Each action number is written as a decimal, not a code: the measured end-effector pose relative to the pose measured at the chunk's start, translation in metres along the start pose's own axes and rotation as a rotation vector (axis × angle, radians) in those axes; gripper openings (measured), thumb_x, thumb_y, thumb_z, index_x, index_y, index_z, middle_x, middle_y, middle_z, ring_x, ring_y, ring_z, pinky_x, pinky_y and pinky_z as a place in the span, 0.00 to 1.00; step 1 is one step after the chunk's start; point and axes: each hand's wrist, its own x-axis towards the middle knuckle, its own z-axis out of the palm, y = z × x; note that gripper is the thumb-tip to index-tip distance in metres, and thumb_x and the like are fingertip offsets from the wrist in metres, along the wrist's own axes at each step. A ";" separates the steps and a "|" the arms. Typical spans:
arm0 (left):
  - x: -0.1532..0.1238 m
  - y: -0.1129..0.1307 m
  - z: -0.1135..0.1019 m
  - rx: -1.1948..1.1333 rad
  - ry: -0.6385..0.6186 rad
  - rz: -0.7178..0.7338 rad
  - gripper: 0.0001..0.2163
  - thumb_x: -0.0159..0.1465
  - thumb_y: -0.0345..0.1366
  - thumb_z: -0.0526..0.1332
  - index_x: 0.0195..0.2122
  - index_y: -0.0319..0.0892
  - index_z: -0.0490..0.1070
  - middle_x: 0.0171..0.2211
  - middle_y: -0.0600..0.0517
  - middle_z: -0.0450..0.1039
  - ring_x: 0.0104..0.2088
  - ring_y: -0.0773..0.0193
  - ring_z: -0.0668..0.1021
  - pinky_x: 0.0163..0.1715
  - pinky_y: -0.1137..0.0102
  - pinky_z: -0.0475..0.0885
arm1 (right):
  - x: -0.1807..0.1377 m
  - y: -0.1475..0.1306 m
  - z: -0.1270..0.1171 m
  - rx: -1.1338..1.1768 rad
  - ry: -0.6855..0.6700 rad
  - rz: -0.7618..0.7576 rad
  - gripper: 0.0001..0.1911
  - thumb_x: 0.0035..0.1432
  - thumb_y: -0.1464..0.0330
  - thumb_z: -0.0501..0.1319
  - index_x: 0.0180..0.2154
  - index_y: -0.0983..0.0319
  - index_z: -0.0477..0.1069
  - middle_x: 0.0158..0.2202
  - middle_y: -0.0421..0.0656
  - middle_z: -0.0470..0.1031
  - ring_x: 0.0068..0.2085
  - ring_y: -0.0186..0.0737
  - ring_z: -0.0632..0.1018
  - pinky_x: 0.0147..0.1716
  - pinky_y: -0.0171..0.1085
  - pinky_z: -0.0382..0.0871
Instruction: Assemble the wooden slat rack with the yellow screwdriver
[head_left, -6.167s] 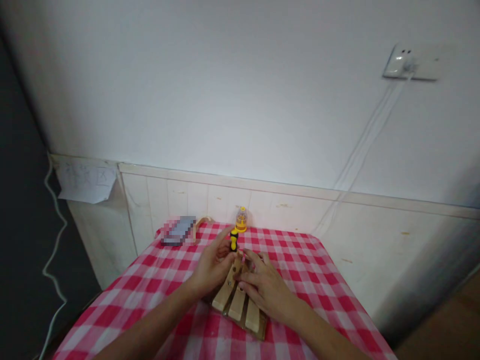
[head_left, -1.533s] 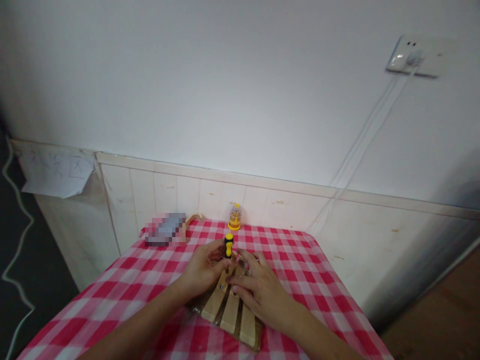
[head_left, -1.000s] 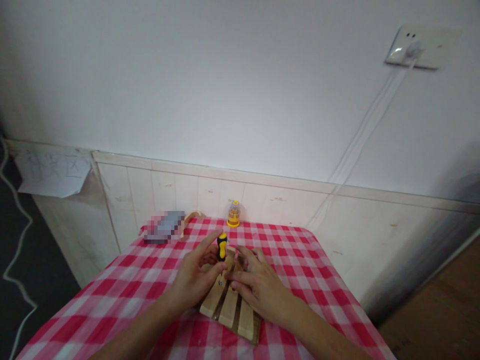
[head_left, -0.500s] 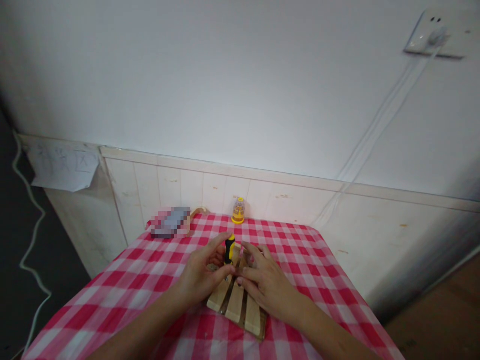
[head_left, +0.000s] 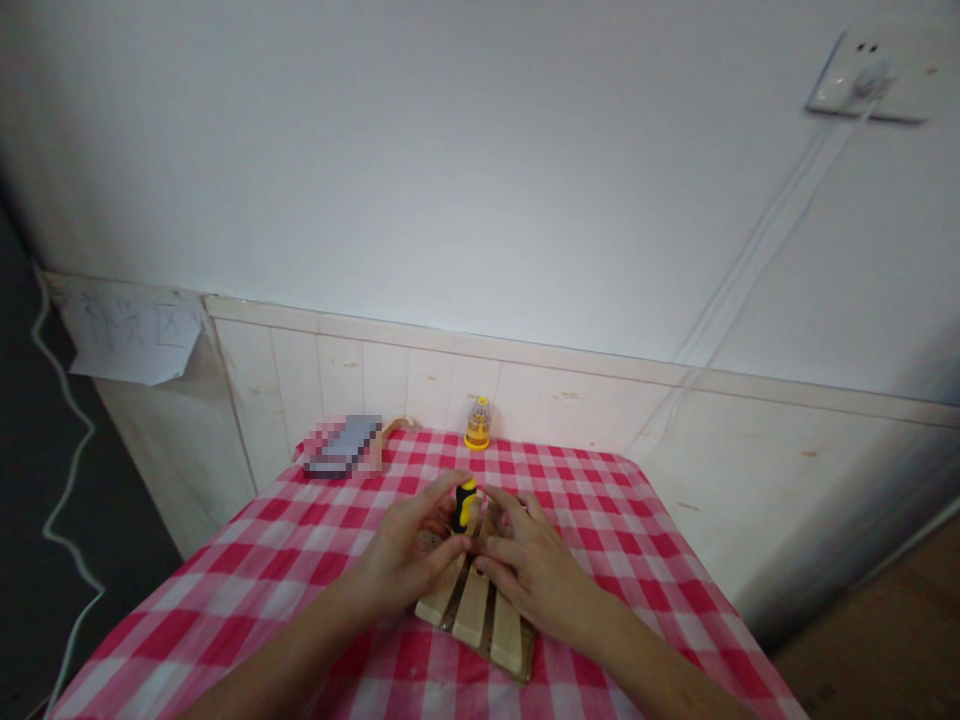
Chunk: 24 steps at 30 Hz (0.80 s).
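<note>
A screwdriver [head_left: 466, 506] with a stubby black and yellow handle stands roughly upright over a slatted wooden piece [head_left: 475, 610]. My left hand [head_left: 409, 545] grips the handle, its index finger over the top and its thumb low beside it. The screwdriver's tip is hidden by my fingers. From the other side, my right hand [head_left: 536, 560] holds the wooden piece near the tool's lower end, with one finger reaching towards the handle. The wooden piece lies on the tablecloth, its pale slats fanning out towards me.
A red and white checked cloth [head_left: 247, 590] covers the table. At its back edge stands a yellow, clear-topped container [head_left: 478, 425]. A pixelated flat object [head_left: 343, 446] lies at the back left. Behind rises a white wall [head_left: 480, 200] with a socket [head_left: 870, 80] and cables.
The screwdriver handle has tilted slightly to the right and sits a little lower, with my left index finger still on top. My right hand stays almost in place.
</note>
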 end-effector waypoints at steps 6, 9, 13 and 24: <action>-0.001 0.002 -0.001 -0.046 -0.033 -0.052 0.31 0.62 0.26 0.63 0.67 0.46 0.62 0.42 0.49 0.82 0.39 0.62 0.83 0.40 0.69 0.79 | -0.001 0.002 0.002 -0.014 0.024 -0.011 0.12 0.70 0.65 0.62 0.50 0.48 0.82 0.70 0.43 0.60 0.62 0.54 0.65 0.62 0.56 0.66; 0.000 0.001 0.003 -0.107 0.044 -0.086 0.33 0.62 0.27 0.65 0.68 0.46 0.61 0.41 0.50 0.81 0.39 0.61 0.84 0.41 0.67 0.80 | -0.002 0.001 0.002 -0.010 0.027 -0.011 0.12 0.70 0.66 0.62 0.49 0.48 0.81 0.70 0.43 0.59 0.61 0.54 0.66 0.62 0.56 0.66; 0.007 -0.008 0.010 -0.181 0.234 -0.069 0.35 0.61 0.28 0.67 0.69 0.49 0.59 0.41 0.52 0.81 0.41 0.63 0.85 0.44 0.66 0.80 | -0.001 0.002 0.003 -0.004 0.025 -0.015 0.15 0.69 0.66 0.62 0.53 0.46 0.80 0.70 0.43 0.58 0.61 0.54 0.66 0.62 0.57 0.66; 0.011 -0.026 0.016 -0.133 0.194 -0.040 0.31 0.63 0.31 0.66 0.68 0.50 0.61 0.45 0.50 0.82 0.44 0.62 0.85 0.47 0.64 0.81 | -0.001 0.002 0.004 -0.002 -0.011 0.011 0.16 0.70 0.66 0.62 0.55 0.45 0.79 0.71 0.44 0.58 0.64 0.56 0.64 0.64 0.58 0.63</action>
